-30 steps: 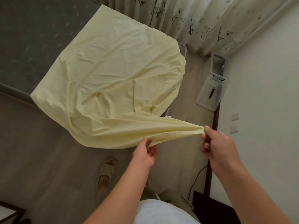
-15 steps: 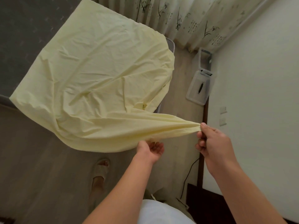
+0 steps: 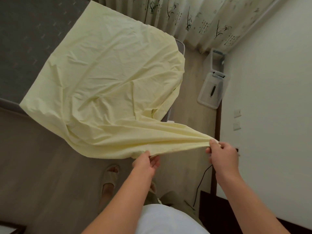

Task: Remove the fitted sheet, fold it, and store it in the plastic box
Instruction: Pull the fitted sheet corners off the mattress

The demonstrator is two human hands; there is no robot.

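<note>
The pale yellow fitted sheet [image 3: 108, 85] lies spread over the corner of the bed, with its near part pulled off the edge into a taut gathered strand that reaches toward the person. The right hand [image 3: 222, 157] keeps the same hold as half a second ago, thumb and curled fingers pinching the bunched tip of that strand. The left hand [image 3: 146, 163] has changed. Half a second ago it sat palm up under the hem with its fingers loose, and now its thumb lies on top of the hem with the fingers beneath, pinching the cloth. The 2 hands stand well apart along the same edge.

The bare mattress [image 3: 25, 39] is dark grey and shows to the left of the sheet. The floor [image 3: 42, 166] is pale wood grain, and 1 foot in a beige slipper [image 3: 110, 176] stands on it below the sheet. The clear plastic box [image 3: 205, 97] sits on the floor against the white wall [image 3: 270, 81], well apart from the sheet. A patterned curtain [image 3: 194, 19] hangs behind the bed, and a black cable [image 3: 202, 183] trails along the skirting.
</note>
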